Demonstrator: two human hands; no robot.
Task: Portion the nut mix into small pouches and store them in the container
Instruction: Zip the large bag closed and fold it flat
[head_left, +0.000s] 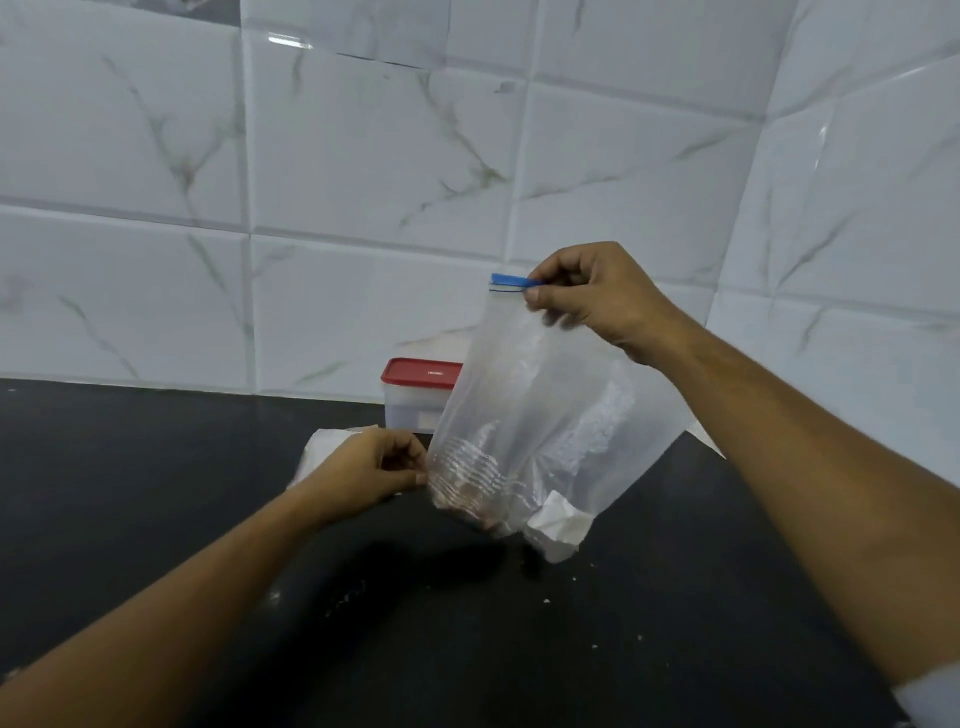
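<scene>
I see my right hand (587, 296), right of centre in the frame, pinching the blue zip strip (511, 281) at the top of a clear pouch (540, 415), which hangs tilted above the black tabletop (156, 493). My left hand (363, 467), lower centre, has curled fingers and its thumb at the pouch's lower left edge and appears to pinch it. A few brownish nuts (467, 499) sit in the pouch's bottom. Behind the pouch, a red-lidded container (415, 389) stands closed against the tiled wall (363, 156).
</scene>
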